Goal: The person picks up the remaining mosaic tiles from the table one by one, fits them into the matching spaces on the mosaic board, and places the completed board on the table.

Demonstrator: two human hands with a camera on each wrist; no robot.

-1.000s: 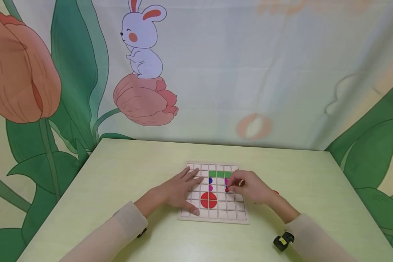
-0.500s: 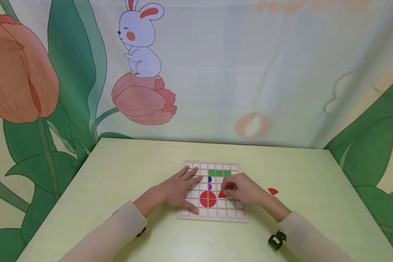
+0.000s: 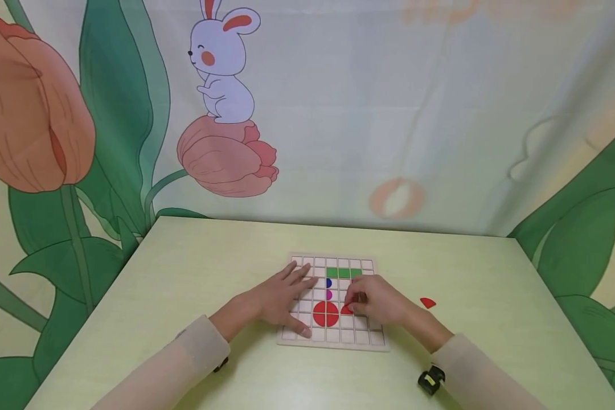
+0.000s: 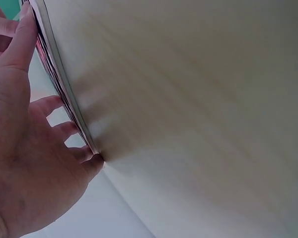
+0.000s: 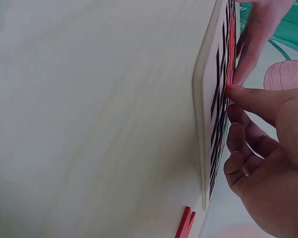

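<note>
A wooden grid board (image 3: 333,344) lies on the table. My left hand (image 3: 283,297) rests on its left part with spread fingers; in the left wrist view, fingertips (image 4: 95,159) meet the board's edge. My right hand (image 3: 381,300) pinches a red quarter-circle piece (image 3: 345,311) between thumb and fingers, low over a cell right of the red circle (image 3: 320,308) formed of quarter pieces. A green strip (image 3: 344,273), a blue half-circle (image 3: 329,283) and a magenta half-circle (image 3: 329,295) are further up the grid. My right hand covers part of the board's right side.
Another red quarter piece (image 3: 427,303) lies on the table (image 3: 471,285) beyond my right wrist, right of the board. A printed curtain (image 3: 338,114) with a rabbit and tulips hangs along the table's back edge.
My right hand has moved left and nearer to me, bringing the red quarter-circle piece beside the red circle. The loose red piece shows more fully now. My left hand stays put.
</note>
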